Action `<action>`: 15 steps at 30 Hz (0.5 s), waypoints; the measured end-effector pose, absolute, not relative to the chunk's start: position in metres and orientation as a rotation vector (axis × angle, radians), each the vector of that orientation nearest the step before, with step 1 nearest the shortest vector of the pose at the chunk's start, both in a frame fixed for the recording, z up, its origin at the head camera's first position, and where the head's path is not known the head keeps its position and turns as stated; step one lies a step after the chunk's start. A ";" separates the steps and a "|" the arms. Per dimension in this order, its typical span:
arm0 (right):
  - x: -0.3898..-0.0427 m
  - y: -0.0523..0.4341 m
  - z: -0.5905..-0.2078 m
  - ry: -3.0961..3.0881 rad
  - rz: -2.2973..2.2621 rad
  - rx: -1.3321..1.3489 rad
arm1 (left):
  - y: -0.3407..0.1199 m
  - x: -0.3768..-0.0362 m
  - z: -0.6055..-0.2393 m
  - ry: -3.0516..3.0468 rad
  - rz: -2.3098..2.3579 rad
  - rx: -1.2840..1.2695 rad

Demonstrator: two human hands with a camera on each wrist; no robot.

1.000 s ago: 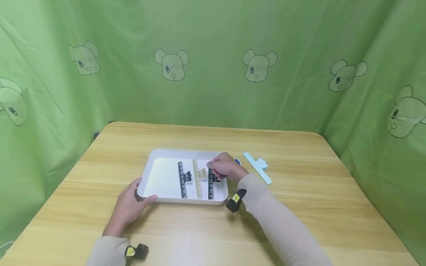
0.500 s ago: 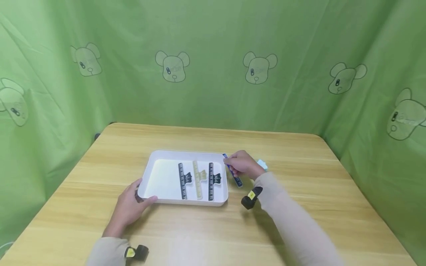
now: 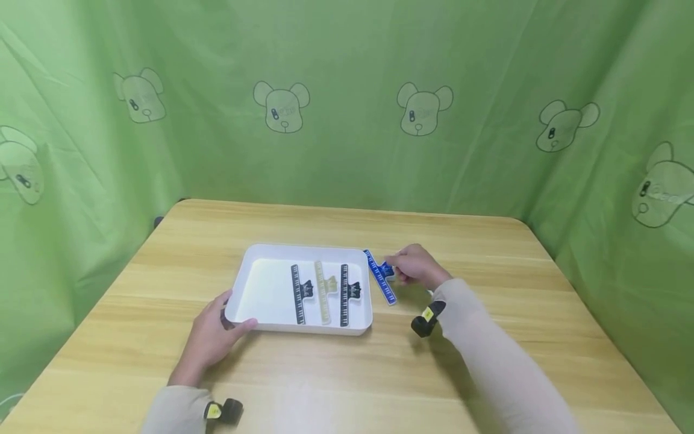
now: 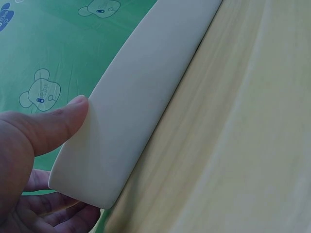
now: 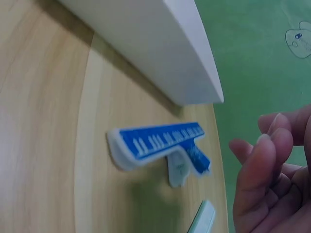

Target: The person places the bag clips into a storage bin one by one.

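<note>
Right hand [image 3: 414, 267] hovers over the worktop [image 3: 488, 355], just right of the blue clip [image 3: 379, 276]. Fingers [image 5: 265, 160] loosely curled; wrist view shows them apart from the clip, holding nothing. Grip relaxed, empty.

Blue clip lies flat on the worktop just outside the tray's right wall, near its far right corner. Long bar runs roughly parallel to that wall; white keyboard-like markings on top. Its short handle [image 5: 187, 160] points toward the right hand. Clip and tray look close but not touching in the wrist view.

Left hand [image 3: 208, 337] rests at the tray's near left corner. Thumb [image 4: 53, 121] presses flat against the outer wall of the tray [image 4: 146, 87], other fingers underneath or behind the corner. Grip holds the tray.

Tray [image 3: 260, 292] white, rectangular, shallow, sitting at mid-worktop. Inside it, three clips lie side by side, long bars running near to far: a black clip [image 3: 297, 293] on the left, a pale clip [image 3: 322, 292] in the middle, a second black clip [image 3: 344, 294] on the right. Left part of the tray floor bare.

A light object shows in the right wrist view [image 5: 204, 217] at the lower edge, beside the blue clip; cannot tell what it is.

Green cloth [image 3: 347, 102] with bear prints surrounds the worktop.
</note>
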State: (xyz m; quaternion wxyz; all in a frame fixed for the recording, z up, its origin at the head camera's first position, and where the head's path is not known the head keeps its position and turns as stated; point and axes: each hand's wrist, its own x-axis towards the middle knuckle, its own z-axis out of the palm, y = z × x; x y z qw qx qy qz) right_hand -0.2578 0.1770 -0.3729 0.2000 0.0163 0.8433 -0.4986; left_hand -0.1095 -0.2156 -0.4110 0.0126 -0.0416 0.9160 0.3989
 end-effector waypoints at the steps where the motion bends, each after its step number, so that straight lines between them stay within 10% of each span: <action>1: -0.258 0.179 -0.374 2.356 -1.397 0.046 | -0.215 -0.109 -0.411 2.855 1.241 -0.130; 15: -0.267 0.209 -0.378 2.375 -1.345 0.091 | -0.215 -0.110 -0.412 2.861 1.227 -0.130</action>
